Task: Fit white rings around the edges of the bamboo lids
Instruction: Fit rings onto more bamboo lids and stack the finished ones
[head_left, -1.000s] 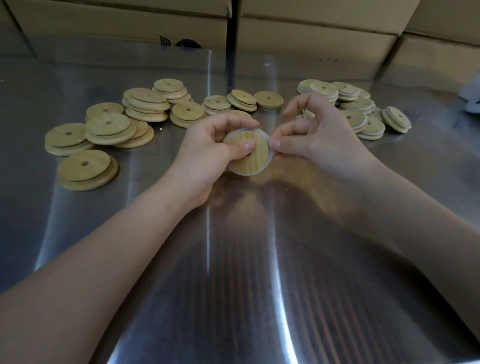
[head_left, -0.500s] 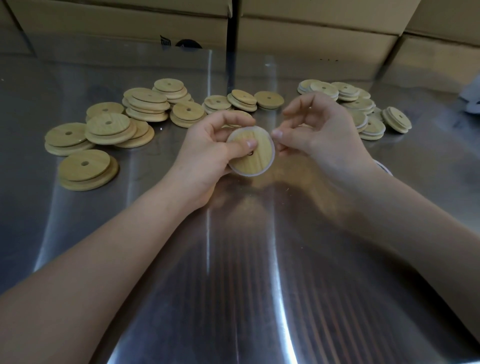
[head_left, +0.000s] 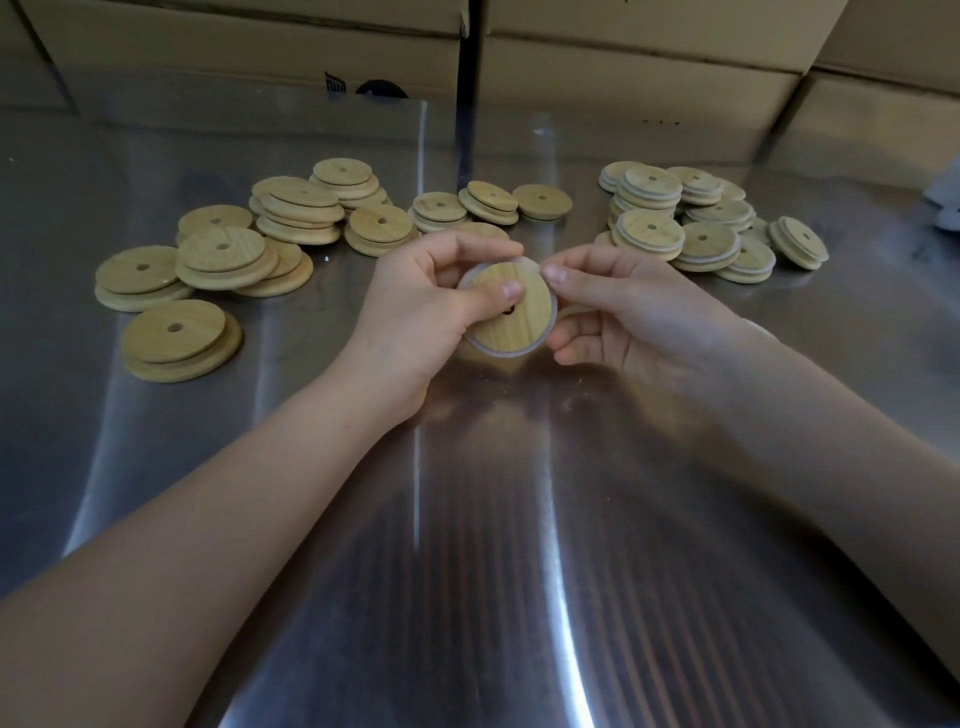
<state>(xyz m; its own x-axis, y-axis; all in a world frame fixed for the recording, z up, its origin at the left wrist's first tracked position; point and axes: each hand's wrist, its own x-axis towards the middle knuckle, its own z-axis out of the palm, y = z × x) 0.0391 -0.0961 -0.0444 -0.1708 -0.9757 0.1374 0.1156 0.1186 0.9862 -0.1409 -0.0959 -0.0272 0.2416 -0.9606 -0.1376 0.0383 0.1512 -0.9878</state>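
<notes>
The person holds one bamboo lid (head_left: 530, 318) up off the steel table (head_left: 493, 545), just in front of the chest, tilted toward the eyes so the rim can be watched. The left hand (head_left: 415, 306) grasps it, thumb pressed flat on the face near the centre hole and fingers curled behind, which keeps the disc from turning. The white ring (head_left: 505, 354) hugs the rim from about four to eight o'clock, while near twelve it looks to stand a little proud. The right hand (head_left: 634, 312) pinches the ring at about one o'clock on the lid, apparently to stretch that last stretch over the edge. Bare lids (head_left: 223, 254) lie heaped at ten o'clock from the hands and ringed lids (head_left: 701, 239) at two o'clock, seemingly sorted so stock comes from one side and leaves by the other. Cardboard boxes (head_left: 623, 67) wall the far edge.
</notes>
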